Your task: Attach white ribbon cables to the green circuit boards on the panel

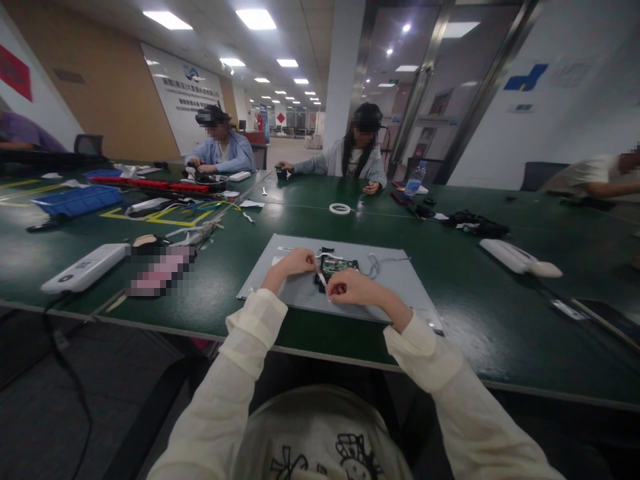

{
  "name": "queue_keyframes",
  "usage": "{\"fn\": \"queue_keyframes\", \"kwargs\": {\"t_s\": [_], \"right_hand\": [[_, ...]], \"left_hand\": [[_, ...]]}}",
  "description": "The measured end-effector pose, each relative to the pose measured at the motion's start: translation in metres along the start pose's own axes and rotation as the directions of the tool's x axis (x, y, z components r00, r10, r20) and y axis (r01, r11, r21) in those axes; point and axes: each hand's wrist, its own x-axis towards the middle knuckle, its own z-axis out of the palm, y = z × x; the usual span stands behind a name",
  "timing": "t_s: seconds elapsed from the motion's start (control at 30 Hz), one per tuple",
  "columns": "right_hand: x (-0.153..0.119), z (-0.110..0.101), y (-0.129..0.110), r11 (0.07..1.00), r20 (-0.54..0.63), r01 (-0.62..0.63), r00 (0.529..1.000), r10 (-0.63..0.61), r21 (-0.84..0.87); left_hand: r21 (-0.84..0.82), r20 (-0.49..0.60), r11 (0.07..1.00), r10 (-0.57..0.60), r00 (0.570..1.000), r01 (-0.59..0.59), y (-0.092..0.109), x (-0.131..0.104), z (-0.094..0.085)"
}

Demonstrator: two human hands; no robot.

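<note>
A flat grey panel (pixel 390 267) lies on the table in front of me. On its middle sits a green circuit board (pixel 334 265) with black parts around it. A narrow white strip (pixel 321 278) runs along the board's left side, between my two hands. My left hand (pixel 296 261) pinches near the strip's upper end, at the board's left edge. Lower and to the right, the fingers of my right hand (pixel 353 288) are closed at the strip's lower end, covering the board's front edge. Whether the strip is tape or a flat cable I cannot tell. A thin grey cable (pixel 373 267) lies right of the board.
A white roll (pixel 340 209) lies beyond the panel. White power strips lie left (pixel 87 268) and right (pixel 517 258). At the left are a blue tray (pixel 77 201) and loose wires. Two people sit across the table; a bottle (pixel 415 179) stands at the far right.
</note>
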Motion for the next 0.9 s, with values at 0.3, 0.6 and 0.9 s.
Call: {"fn": "queue_keyframes", "kwargs": {"t_s": [0.3, 0.6, 0.9], "right_hand": [[-0.004, -0.017, 0.001, 0.986, -0.023, -0.039, 0.999, 0.043, 0.161], [0.022, -0.106, 0.108, 0.906, -0.078, -0.42, 0.902, 0.424, 0.062], [0.093, -0.112, 0.214, 0.749, -0.273, -0.616, 0.785, 0.556, -0.245]], "left_hand": [[0.077, -0.091, 0.989, -0.116, 0.989, 0.123, 0.004, 0.001, 0.002], [0.021, -0.029, 0.991, -0.131, 0.991, 0.132, 0.003, 0.001, 0.0], [0.083, -0.007, 0.969, -0.235, 0.972, 0.235, 0.019, -0.006, -0.002]]}}
